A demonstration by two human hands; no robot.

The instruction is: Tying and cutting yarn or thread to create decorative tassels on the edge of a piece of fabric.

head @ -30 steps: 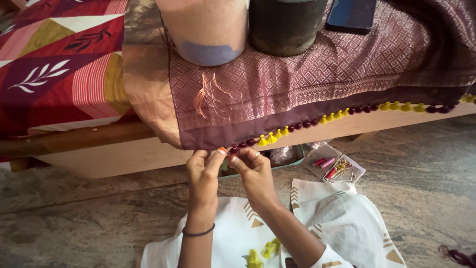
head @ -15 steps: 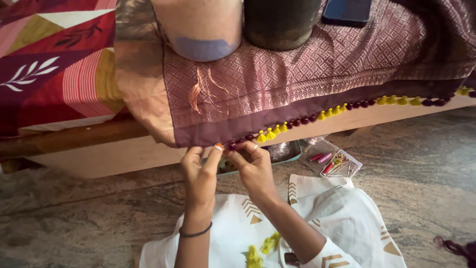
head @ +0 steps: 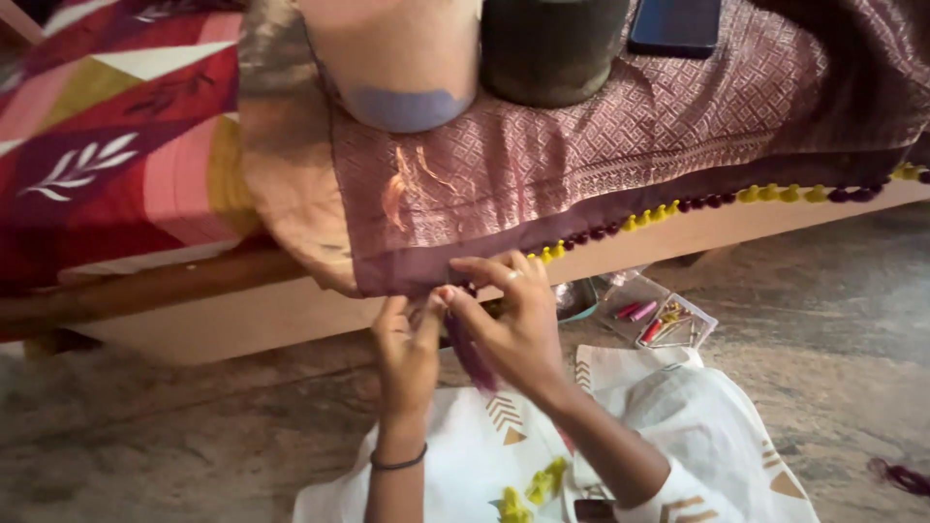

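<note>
1. Cloth [head: 601, 165]: maroon patterned fabric draped over the edge of a wooden bed frame [head: 242, 310]; its lower hem carries a row of yellow and maroon tassel beads [head: 678, 205] running right from the hands.
2. Left hand [head: 405, 351]: just under the cloth hem, fingers pinched together at the hem edge, near closed; a dark band sits on that wrist.
3. Right hand [head: 509, 324]: touching the same hem spot, just right of the left hand; thumb and forefinger pinched on the edge, other fingers curled loosely. A ring shows on one finger.
4. Maroon thread bundle [head: 472, 356]: hangs down from the pinch point below the hem, between the two hands. Cannot tell which hand actually grips it.
5. Clear plastic box [head: 659, 318] with red and yellow bits: on the floor below the cloth hem, right of the hands.
6. On top of the cloth: pale pot [head: 402, 58], dark pot [head: 552, 48], dark phone [head: 675, 24].
7. Patterned red bedsheet [head: 107, 145]: left of the cloth.
</note>
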